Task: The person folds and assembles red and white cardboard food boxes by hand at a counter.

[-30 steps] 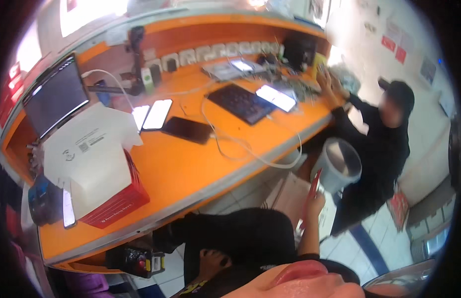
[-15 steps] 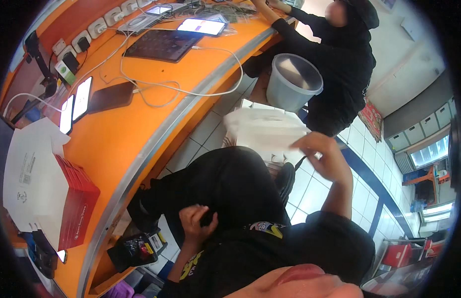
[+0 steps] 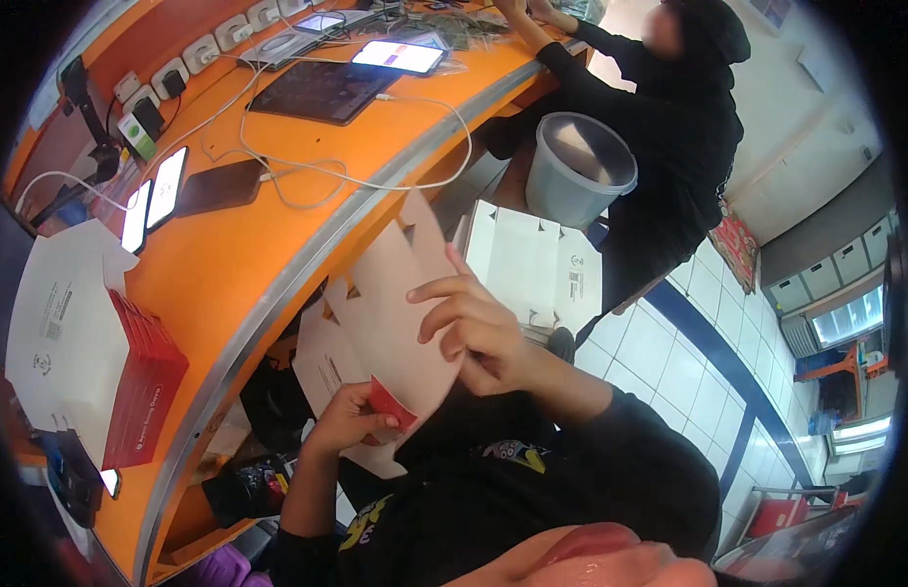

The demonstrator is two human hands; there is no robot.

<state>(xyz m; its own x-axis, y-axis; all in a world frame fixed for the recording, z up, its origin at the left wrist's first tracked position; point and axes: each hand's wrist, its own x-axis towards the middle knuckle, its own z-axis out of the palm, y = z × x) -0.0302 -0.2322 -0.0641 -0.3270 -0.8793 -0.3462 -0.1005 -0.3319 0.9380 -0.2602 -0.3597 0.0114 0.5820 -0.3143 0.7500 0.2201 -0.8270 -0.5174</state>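
Observation:
A flat cardboard box blank (image 3: 390, 303), white with a red side, stands tilted over my lap. My left hand (image 3: 341, 421) pinches a red flap (image 3: 391, 403) at its lower corner, thumb on top. My right hand (image 3: 478, 333) grips the right edge of the blank, fingers bent against its white face. Just beyond is a stack of similar white blanks (image 3: 532, 259) with dark slots. To my left on the counter stands a nested stack of partly folded red and white boxes (image 3: 77, 333).
The orange counter (image 3: 248, 235) has a metal edge and carries lit phones (image 3: 163, 188), a dark tablet (image 3: 322, 93) and loose white cables. A grey bucket (image 3: 571, 186) stands beside a co-worker (image 3: 669, 117) in black. A black container (image 3: 243, 489) sits under the counter.
A blank has come from the stack toward my lap. My right hand moved left with it, and my left hand rose from my lap and took its red flap.

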